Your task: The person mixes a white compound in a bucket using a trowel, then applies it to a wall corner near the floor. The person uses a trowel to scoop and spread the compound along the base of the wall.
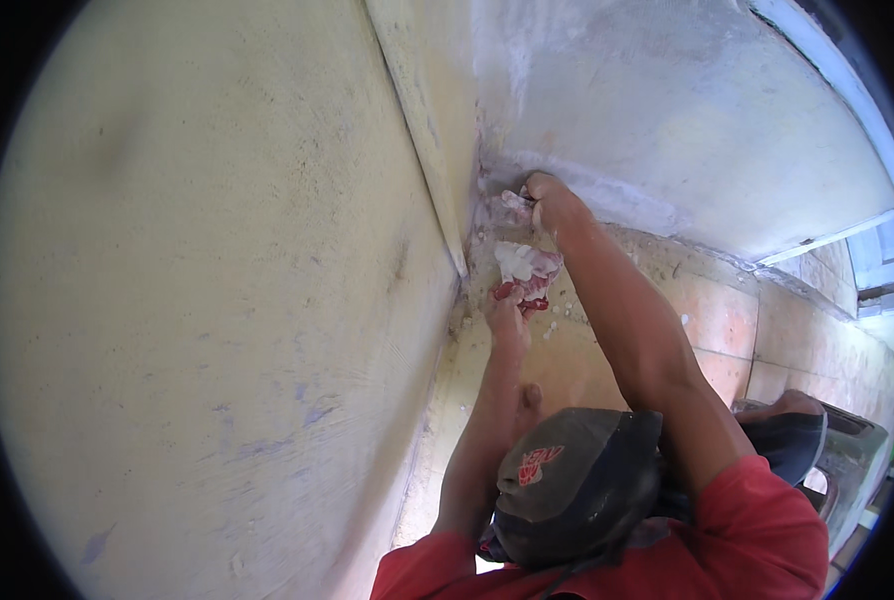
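Note:
My left hand (pixel 505 315) is closed on a red flat tool (pixel 533 300) loaded with white paste (pixel 519 258), held low beside the wall corner. My right hand (pixel 557 205) reaches farther forward, closed round a small paste-smeared object (pixel 515 202) whose kind I cannot make out, at the base of the facing wall (pixel 667 110), where a white patch is smeared along the bottom. Both forearms come up from red short sleeves.
A pale wall (pixel 187 260) with a vertical strip stands close on my left. Dusty tiles (pixel 712 320) lie below, with crumbs near the corner. Bare feet show under me. A dark cap (pixel 567 480) fills the lower middle. A grey low object (pixel 857 450) and a door frame are at right.

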The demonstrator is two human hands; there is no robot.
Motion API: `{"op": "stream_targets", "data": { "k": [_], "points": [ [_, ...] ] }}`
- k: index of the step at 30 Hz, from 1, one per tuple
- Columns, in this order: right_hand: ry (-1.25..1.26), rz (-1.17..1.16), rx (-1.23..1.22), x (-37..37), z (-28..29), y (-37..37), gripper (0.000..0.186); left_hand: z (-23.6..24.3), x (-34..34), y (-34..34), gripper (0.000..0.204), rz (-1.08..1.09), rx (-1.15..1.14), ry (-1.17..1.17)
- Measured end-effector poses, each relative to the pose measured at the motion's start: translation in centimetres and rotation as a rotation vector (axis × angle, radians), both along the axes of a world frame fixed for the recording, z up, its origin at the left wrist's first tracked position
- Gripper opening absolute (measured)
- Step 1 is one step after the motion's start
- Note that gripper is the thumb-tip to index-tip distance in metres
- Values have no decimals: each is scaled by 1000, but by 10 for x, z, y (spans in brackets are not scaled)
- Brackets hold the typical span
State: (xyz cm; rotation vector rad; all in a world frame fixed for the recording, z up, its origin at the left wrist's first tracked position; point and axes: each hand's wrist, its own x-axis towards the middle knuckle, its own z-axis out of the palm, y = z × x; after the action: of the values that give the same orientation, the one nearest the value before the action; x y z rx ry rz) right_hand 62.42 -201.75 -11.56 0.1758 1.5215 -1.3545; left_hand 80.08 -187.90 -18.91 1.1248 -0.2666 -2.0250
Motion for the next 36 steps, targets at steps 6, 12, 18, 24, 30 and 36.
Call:
{"op": "stream_targets", "data": {
  "k": [6,12,18,24,30,36],
  "points": [
    [-189,-233,-20,-3,1,-8,15,3,-3,-2,37,11,10,53],
    [-221,-198,-177,-5,-22,-6,19,4,-8,3,36,15,17,108],
    [122,-150,-291,-5,-46,-1,20,-4,-14,1,43,-47,-50,204],
    [-228,-537,-303,18,19,-3,20,10,2,7,36,44,-36,182],
    [-169,-391,-570,21,65,31,20,28,5,6,35,56,-29,137],
    [-38,-232,-448,39,95,93,20,11,24,9,39,16,-127,169]
  ]
}}
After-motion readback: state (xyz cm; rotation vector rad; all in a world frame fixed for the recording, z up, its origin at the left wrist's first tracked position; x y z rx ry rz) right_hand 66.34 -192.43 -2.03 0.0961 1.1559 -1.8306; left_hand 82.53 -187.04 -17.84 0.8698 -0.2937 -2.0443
